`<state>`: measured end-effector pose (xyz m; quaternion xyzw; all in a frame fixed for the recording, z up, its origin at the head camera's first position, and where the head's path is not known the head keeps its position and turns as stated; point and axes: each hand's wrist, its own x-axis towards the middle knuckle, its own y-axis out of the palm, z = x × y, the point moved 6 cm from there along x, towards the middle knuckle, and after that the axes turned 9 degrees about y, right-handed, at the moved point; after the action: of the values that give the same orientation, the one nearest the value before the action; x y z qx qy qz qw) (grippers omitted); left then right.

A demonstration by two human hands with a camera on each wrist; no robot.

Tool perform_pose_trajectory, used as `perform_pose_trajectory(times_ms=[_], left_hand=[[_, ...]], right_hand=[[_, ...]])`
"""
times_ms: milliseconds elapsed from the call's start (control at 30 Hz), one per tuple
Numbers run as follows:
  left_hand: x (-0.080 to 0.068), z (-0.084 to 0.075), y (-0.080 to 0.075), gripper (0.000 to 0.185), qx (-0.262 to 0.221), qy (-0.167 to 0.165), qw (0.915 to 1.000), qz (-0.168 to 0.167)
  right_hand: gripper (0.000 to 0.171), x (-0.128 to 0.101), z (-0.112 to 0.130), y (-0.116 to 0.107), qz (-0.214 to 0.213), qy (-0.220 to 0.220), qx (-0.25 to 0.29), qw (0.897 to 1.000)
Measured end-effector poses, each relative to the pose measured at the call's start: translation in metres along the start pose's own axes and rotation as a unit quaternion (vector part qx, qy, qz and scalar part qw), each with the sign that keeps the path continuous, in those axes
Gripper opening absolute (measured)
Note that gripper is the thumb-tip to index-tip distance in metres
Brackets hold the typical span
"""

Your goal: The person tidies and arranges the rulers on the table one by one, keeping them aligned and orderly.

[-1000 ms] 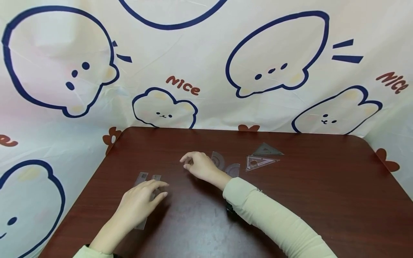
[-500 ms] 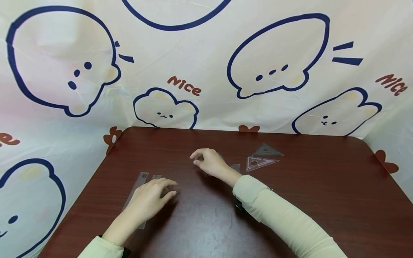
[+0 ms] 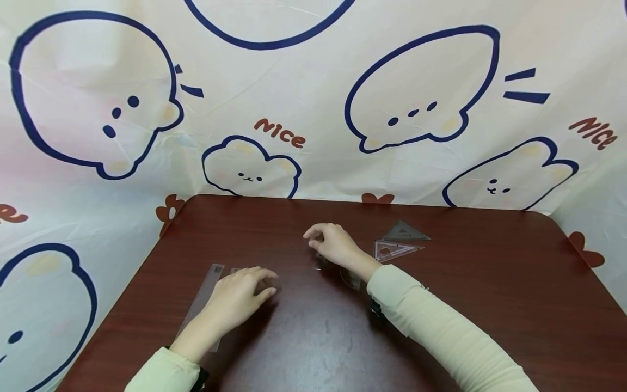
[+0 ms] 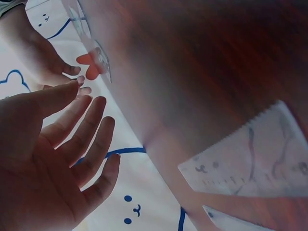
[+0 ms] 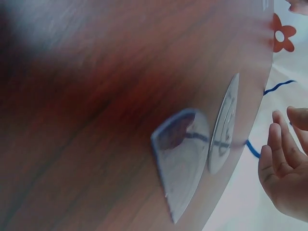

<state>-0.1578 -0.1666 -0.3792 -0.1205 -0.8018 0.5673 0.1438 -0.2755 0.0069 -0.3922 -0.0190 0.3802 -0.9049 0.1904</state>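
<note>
A: In the head view, where do the protractors (image 3: 343, 272) lie?

B: Mid-desk (image 3: 490, 305), under the right hand (image 3: 335, 246), whose curled fingers hover; grip unclear. The left hand (image 3: 240, 296), relaxed, rests on the rulers (image 3: 203, 296) near the left edge.

A: And the wrist views?

B: Left: fingers spread. Right: protractors just beside loose fingers.

Open tabletop (image 3: 318, 337) between both hands; 2 rulers (image 3: 206, 294) left, 2 set squares (image 3: 397, 242) right as obstacles
</note>
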Motion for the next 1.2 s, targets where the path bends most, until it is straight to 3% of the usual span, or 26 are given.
perform_pose_trajectory(times_ms=[733,1200], left_hand=[[0.035,-0.015,0.014,0.022,-0.014,-0.027,0.9995,0.003],[0.057,-0.026,0.029,0.026,-0.024,-0.015,0.9993,0.022]], right_hand=[[0.017,0.010,-0.037,-0.023,-0.007,0.011,-0.042,0.999],[0.018,0.018,-0.051,-0.028,-0.022,0.028,-0.066,0.997]])
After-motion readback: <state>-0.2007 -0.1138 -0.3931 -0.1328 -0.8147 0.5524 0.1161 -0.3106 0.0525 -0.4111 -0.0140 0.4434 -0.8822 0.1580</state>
